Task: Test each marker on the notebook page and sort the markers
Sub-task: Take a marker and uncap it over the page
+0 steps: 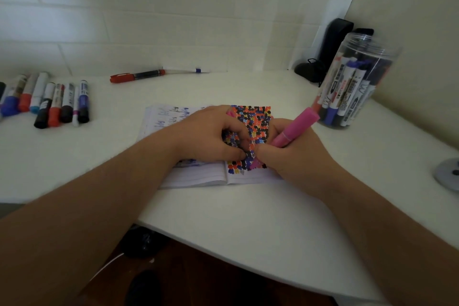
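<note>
An open notebook [193,176] lies in the middle of the white table [248,218]. Its right page [255,117] is covered with black, red, blue and yellow dots. My right hand [295,159] grips a pink marker [295,129] with its tip down on the lower part of that page. My left hand [206,131] rests on the notebook with curled fingers. A small pink piece, seemingly the cap [230,113], shows at its far side. Several sorted markers [57,102] lie in a row at the left.
A clear plastic jar [355,82] with several markers stands at the right. A red marker [136,76] and a thin white pen [186,71] lie by the back wall. A black object [332,42] stands in the corner. A grey disc [449,172] sits at the right edge.
</note>
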A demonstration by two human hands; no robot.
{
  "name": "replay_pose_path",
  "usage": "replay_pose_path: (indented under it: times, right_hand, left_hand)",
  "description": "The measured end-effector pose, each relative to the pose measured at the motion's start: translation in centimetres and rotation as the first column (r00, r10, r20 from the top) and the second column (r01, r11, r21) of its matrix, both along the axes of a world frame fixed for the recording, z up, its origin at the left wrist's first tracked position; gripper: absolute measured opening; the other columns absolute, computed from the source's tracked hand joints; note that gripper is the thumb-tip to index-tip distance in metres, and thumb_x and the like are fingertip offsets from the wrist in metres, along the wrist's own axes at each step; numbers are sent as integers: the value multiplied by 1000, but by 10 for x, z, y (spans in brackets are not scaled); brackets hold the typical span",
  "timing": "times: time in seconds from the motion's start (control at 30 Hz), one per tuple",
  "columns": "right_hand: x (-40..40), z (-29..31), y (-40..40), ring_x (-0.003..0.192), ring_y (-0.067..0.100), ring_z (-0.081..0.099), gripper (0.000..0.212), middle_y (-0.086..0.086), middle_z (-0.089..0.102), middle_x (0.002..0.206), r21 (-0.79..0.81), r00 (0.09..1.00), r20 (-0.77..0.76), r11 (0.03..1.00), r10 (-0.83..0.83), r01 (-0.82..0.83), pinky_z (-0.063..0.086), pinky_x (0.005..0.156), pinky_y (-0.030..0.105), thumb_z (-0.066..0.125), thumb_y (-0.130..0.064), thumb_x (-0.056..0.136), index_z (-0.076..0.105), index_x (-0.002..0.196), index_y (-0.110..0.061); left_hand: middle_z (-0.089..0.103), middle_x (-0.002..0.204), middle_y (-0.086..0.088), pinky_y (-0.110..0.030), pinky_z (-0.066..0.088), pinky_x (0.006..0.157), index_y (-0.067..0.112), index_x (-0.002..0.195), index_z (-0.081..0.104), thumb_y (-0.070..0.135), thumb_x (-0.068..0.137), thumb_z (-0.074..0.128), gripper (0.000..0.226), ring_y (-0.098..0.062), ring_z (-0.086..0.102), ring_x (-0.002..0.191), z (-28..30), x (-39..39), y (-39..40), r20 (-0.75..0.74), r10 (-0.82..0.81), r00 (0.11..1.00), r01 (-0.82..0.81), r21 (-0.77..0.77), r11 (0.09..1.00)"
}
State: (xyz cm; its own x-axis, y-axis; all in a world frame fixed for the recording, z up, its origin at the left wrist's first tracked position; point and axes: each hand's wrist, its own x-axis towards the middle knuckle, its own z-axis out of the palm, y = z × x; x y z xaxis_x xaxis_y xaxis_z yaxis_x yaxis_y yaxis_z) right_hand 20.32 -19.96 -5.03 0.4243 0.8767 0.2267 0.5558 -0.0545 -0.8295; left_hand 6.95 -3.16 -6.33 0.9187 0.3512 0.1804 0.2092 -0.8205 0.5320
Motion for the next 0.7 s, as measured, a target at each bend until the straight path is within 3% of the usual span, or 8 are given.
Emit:
replay_pose_path:
  times: [0.13, 0.33, 0.47, 0.57, 0.7]
  right_hand:
    - [0, -1, 1, 51, 17, 45, 32, 11, 49, 58, 12, 996, -87, 1000, -17, 18, 38, 47, 30, 76, -8, 79, 47, 67, -6]
    - [-2, -3, 0, 49, 9, 40, 35, -7, 45, 50, 4, 1000, -11, 1000, 20, -20, 36, 46, 21, 77, -6, 79, 48, 62, -14]
    - [0, -2, 0, 52, 12, 43, 31, 3, 48, 57, 4, 1000, -10, 1000, 11, -11, 39, 49, 27, 74, -4, 77, 47, 63, -11]
    - [1, -2, 1, 50, 17, 43, 31, 11, 49, 59, 15, 996, -94, 1000, 0, 1, 38, 46, 29, 75, -6, 79, 46, 68, -4]
    - [0, -4, 1, 50, 14, 44, 33, 3, 50, 54, 3, 999, -55, 1000, -1, 1, 38, 46, 26, 77, -9, 80, 47, 65, -11]
  left_hand:
    - [54, 102, 9, -44, 50, 89, 52, 95, 70, 69, 59, 64, 41, -9, 55, 99, 0, 0, 1, -11, 8, 1000, -8, -11, 1000]
    - [54, 101, 10, -44, 49, 89, 55, 93, 69, 69, 59, 65, 38, -9, 54, 98, 0, 0, 0, -8, 4, 1000, -4, -10, 1000]
    - [54, 102, 11, -41, 49, 90, 53, 94, 70, 66, 60, 66, 37, -8, 54, 98, 0, -1, 0, -6, 7, 1000, -7, -11, 1000]
    - [54, 101, 10, -41, 49, 90, 50, 93, 72, 59, 64, 72, 31, -7, 54, 97, 1, -1, -1, -3, 17, 1000, -17, -9, 1000]
    - [53, 102, 10, -42, 49, 90, 52, 97, 70, 68, 59, 65, 42, -10, 53, 99, 2, -2, -2, -17, 18, 1000, -18, -1, 1000]
